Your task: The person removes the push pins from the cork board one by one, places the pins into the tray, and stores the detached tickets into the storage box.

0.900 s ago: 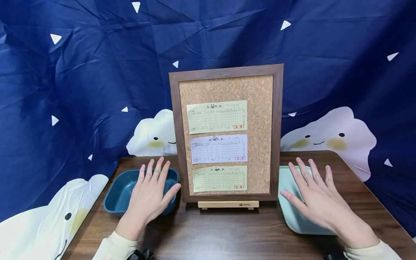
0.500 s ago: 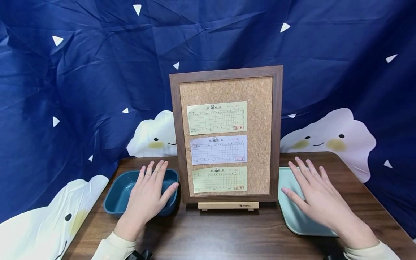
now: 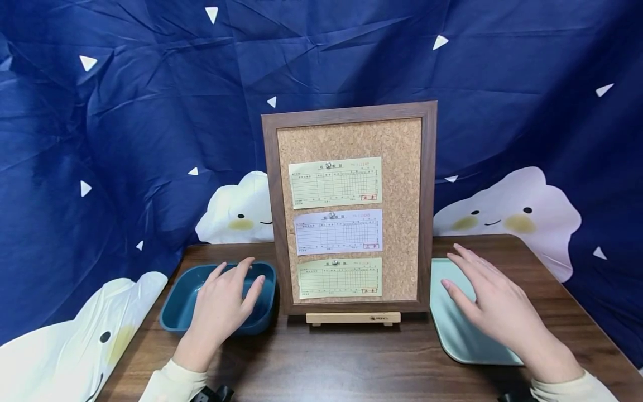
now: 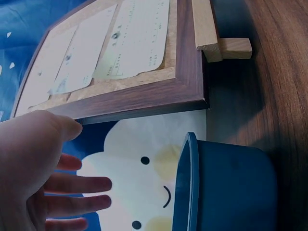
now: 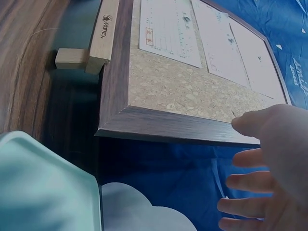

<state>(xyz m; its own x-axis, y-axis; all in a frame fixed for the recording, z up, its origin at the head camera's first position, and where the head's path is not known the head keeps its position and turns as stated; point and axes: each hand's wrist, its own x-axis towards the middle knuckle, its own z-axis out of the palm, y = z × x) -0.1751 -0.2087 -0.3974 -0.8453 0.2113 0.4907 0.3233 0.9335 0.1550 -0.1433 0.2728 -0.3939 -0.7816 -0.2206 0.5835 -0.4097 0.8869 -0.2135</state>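
Note:
A framed cork board (image 3: 400,223) stands in the middle, bearing three paper slips, each with a pushpin near its top edge. The top slip (image 3: 335,182) is pale green, the middle slip (image 3: 339,233) pale lilac, and the bottom slip (image 3: 340,279) pale green. Above the dark blue basin (image 3: 176,310) hovers my left hand (image 3: 219,301), its fingers slightly bent and holding nothing. My right hand (image 3: 502,304) is over the mint tray (image 3: 454,335) with relaxed fingers. Both wrist views show each hand apart from the board's frame.
A small wooden easel ledge (image 3: 353,317) supports the board on the brown wooden table (image 3: 321,363). Behind hangs a dark blue cloth (image 3: 150,111) with white clouds and triangles. The basin sits left of the board, the tray right.
The fingers of both hands have gone from spread and straight to slightly bent. The right hand has turned a little inward. Board, slips, basin and tray have stayed put.

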